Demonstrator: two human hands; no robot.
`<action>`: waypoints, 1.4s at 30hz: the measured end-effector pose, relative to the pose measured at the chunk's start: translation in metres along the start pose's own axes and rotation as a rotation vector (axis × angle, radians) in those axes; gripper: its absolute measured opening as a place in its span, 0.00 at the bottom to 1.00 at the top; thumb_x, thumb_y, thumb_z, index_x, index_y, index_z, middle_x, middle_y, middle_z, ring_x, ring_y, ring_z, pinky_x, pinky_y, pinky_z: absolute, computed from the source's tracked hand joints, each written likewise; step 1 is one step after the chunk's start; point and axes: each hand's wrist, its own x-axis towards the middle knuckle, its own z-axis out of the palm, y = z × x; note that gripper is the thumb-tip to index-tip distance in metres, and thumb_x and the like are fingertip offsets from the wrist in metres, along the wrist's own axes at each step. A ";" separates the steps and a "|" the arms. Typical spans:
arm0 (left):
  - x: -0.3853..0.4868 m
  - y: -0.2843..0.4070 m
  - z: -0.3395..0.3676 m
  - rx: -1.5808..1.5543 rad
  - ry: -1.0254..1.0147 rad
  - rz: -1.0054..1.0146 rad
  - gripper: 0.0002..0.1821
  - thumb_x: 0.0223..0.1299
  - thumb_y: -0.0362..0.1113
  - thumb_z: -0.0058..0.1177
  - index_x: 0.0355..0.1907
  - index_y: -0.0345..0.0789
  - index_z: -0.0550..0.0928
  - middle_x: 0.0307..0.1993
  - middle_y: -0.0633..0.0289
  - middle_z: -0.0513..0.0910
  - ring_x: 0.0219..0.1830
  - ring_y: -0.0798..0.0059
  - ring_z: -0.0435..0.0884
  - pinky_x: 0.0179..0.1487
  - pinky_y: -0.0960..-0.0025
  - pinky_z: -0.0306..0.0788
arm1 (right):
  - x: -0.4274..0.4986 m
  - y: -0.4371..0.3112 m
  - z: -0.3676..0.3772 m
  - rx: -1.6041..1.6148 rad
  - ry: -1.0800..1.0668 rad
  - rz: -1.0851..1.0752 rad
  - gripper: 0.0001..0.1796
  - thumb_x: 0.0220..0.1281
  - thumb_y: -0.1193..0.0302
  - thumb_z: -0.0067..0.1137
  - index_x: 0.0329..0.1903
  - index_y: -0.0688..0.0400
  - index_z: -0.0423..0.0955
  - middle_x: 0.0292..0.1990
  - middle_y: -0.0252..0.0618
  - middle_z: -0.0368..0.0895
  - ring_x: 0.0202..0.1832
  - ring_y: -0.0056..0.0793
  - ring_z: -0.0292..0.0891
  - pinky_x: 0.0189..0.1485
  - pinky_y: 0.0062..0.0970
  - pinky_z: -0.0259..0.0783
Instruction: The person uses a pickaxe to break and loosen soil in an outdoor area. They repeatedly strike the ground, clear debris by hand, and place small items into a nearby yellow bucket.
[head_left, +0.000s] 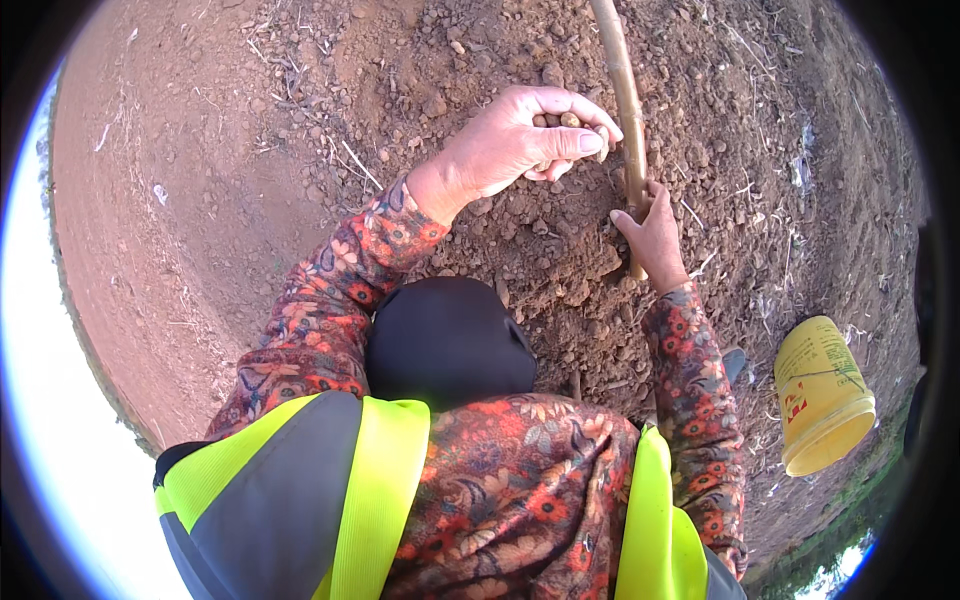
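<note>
My left hand (517, 142) is curled around several small brown tuber-like lumps (570, 120), one of them pinched at the thumb tip. I cannot tell exactly what kind they are. Close to its fingertips runs a long wooden pole (622, 82), which leaves the view at the top, so its far end is out of sight. Around the pole's near end is my right hand (654, 236), thumb on one side and fingers on the other. Loose, cloddy brown soil (547, 240) lies beneath both hands.
A yellow plastic bucket (821, 386) bearing writing is on the ground at the right. Near my right sleeve shows part of a grey-blue object (733, 364), perhaps a shoe. A black rounded shape (450, 341) hides soil before my chest. Dry stalks (362, 165) and plastic scraps (804, 157) litter the field.
</note>
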 end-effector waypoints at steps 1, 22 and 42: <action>-0.002 0.011 0.013 0.044 -0.087 0.004 0.10 0.59 0.32 0.54 0.43 0.32 0.81 0.30 0.67 0.80 0.28 0.86 0.74 0.31 0.81 0.68 | -0.014 -0.016 -0.017 0.270 -0.096 0.101 0.36 0.52 0.68 0.65 0.60 0.65 0.55 0.47 0.51 0.73 0.47 0.35 0.73 0.49 0.29 0.71; -0.068 0.008 0.289 0.315 -0.645 -0.250 0.09 0.58 0.34 0.56 0.40 0.33 0.80 0.27 0.71 0.78 0.25 0.91 0.72 0.28 0.85 0.65 | -0.330 -0.021 -0.141 1.535 0.382 0.103 0.06 0.62 0.74 0.51 0.35 0.64 0.73 0.26 0.38 0.78 0.20 0.18 0.74 0.22 0.16 0.70; -0.075 -0.026 0.265 0.552 -0.521 0.051 0.04 0.52 0.31 0.55 0.28 0.33 0.81 0.19 0.73 0.76 0.22 0.92 0.69 0.25 0.82 0.64 | -0.303 -0.026 -0.110 0.867 0.558 0.179 0.05 0.57 0.75 0.55 0.30 0.65 0.76 0.18 0.28 0.74 0.16 0.10 0.67 0.17 0.13 0.61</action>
